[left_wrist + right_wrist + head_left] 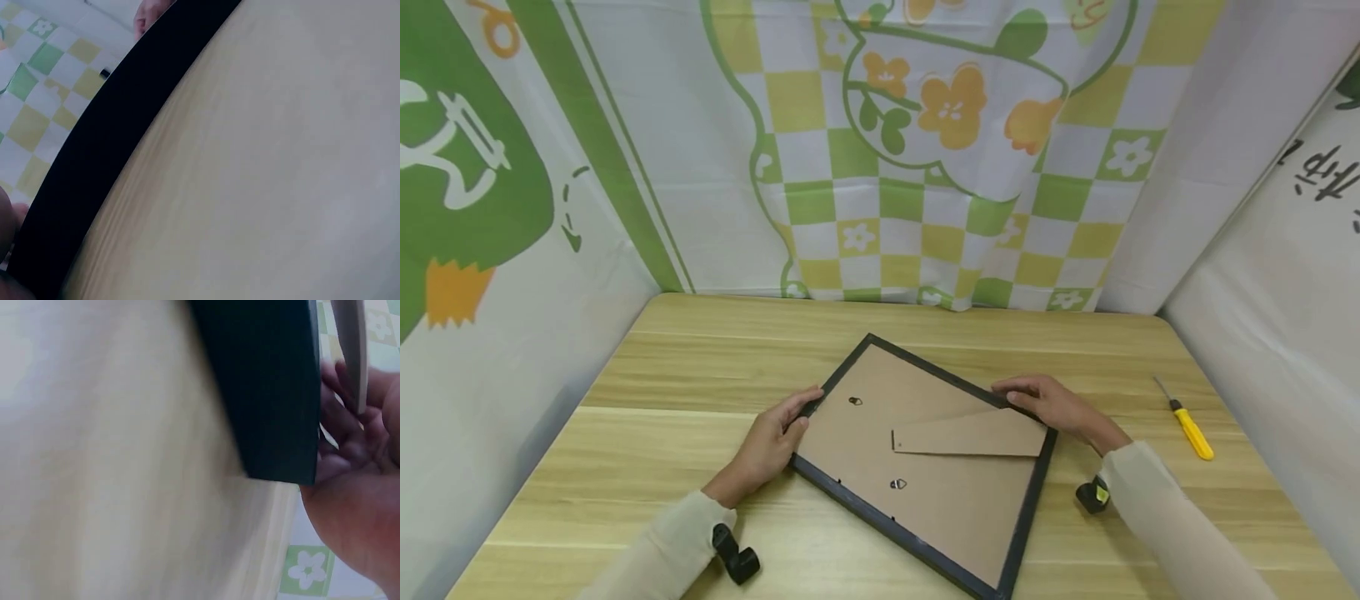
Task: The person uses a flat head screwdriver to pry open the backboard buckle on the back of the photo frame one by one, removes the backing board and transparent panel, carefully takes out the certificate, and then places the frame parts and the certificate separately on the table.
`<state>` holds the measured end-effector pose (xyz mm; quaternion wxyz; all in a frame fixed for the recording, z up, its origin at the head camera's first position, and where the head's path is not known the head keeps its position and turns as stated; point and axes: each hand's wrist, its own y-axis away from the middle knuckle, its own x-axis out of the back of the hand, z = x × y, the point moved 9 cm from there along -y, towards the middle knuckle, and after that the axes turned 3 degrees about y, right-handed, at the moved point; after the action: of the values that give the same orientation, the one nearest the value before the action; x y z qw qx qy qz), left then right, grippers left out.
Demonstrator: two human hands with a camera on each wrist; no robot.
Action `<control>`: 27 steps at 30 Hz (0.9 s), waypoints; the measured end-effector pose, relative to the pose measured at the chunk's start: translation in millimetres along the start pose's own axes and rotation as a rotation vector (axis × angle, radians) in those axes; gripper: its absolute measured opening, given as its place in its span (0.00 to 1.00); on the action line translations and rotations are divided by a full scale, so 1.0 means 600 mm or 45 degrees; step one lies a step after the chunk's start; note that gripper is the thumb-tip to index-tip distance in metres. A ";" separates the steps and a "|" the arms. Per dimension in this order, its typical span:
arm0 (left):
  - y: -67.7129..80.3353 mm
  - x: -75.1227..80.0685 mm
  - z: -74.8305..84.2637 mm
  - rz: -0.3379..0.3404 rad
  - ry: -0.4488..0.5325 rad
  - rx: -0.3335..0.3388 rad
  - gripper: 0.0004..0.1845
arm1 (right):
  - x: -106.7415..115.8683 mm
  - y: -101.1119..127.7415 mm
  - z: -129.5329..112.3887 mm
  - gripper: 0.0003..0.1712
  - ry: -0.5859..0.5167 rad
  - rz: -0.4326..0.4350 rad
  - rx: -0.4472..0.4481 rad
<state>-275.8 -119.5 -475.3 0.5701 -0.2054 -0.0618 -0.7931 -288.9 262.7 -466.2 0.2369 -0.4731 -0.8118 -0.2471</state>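
A wooden bench [700,433] stands before a curtain [925,167] printed with green and yellow checks and orange flowers. A picture frame [917,467] lies face down near the middle of the bench, turned at an angle, its black rim around a brown backing board. A cardboard stand flap [970,435] lies flat across the backing, pointing left.

The left hand [771,442] rests at the frame's left corner, fingers gently bent along the black rim and thumb on the backing board; it grips the edge lightly. The left wrist view shows only the black rim [106,156] against the bench top.

The right hand [1048,404] lies at the frame's right corner, fingers nearly straight, fingertips on the rim beside the wide end of the flap. The right wrist view shows fingers [340,434] touching the rim's outer side [262,387]; how far they curl is unclear.

A yellow-handled screwdriver [1187,421] lies on the bench well to the right, apart from the frame.
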 end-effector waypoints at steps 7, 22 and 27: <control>0.017 -0.005 0.003 0.168 0.028 0.053 0.26 | 0.026 0.036 0.019 0.30 0.031 0.279 -0.095; 0.051 -0.020 0.024 0.324 0.023 0.093 0.27 | -0.002 0.061 0.015 0.57 -0.047 0.317 -0.184; 0.059 -0.026 0.026 0.350 0.026 0.119 0.27 | -0.016 0.061 0.006 0.58 -0.077 0.320 -0.136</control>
<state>-234.6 -112.5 -472.1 0.6830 -0.1770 -0.0643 -0.7057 -252.9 274.3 -468.2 0.2160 -0.5903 -0.7385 -0.2441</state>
